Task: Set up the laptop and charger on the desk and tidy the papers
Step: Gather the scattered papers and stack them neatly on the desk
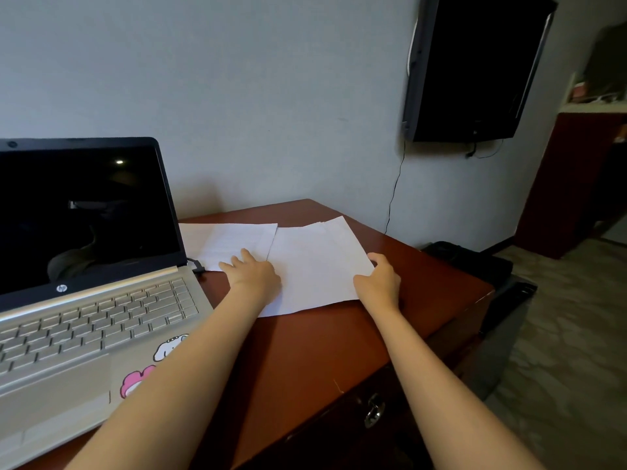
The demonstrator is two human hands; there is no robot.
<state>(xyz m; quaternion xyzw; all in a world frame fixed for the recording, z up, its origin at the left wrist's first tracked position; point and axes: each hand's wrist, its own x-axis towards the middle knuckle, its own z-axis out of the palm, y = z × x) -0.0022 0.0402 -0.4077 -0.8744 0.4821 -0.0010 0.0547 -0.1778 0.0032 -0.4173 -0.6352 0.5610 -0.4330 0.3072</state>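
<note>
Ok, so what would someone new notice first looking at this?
Probably the white papers in the middle of the red-brown desk: the left hand presses flat on them, and the right hand grips their right edge. Next, the open silver laptop at left, screen dark, with cartoon stickers beside the trackpad, and the black TV on the wall, upper right.

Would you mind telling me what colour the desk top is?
The desk is reddish-brown, seen best in the head view.
</note>
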